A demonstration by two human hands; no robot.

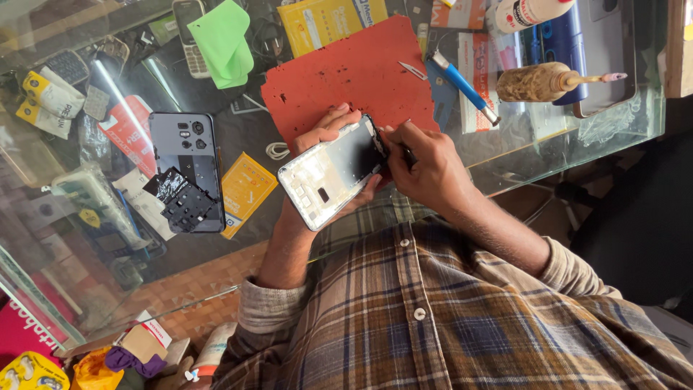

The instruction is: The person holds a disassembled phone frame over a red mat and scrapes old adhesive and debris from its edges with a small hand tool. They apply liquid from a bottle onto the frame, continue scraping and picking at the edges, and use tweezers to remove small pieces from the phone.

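My glass counter (520, 162) carries a red mat (346, 76), green cloth (224, 42), black back cover (186, 155), yellow packet (245, 189) and blue-handled tool (462, 85).

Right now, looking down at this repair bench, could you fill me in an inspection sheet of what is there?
Surface: glass counter with a stained red mat on it.
Job's things: opened phone frame, internals exposed, held above the mat's near edge.
Hands: left hand cradles the frame from beneath; right hand pinches a thin tool against its top end, tool mostly hidden.
Clutter: dark phone back cover with loose black parts on it, green cloth, blue-handled tool, glue-crusted bottle, keypad phone, yellow packets.
Cables: white loop by the mat; dark cord near the cloth.
Surroundings: brick-pattern floor under the glass, boxes at lower left.
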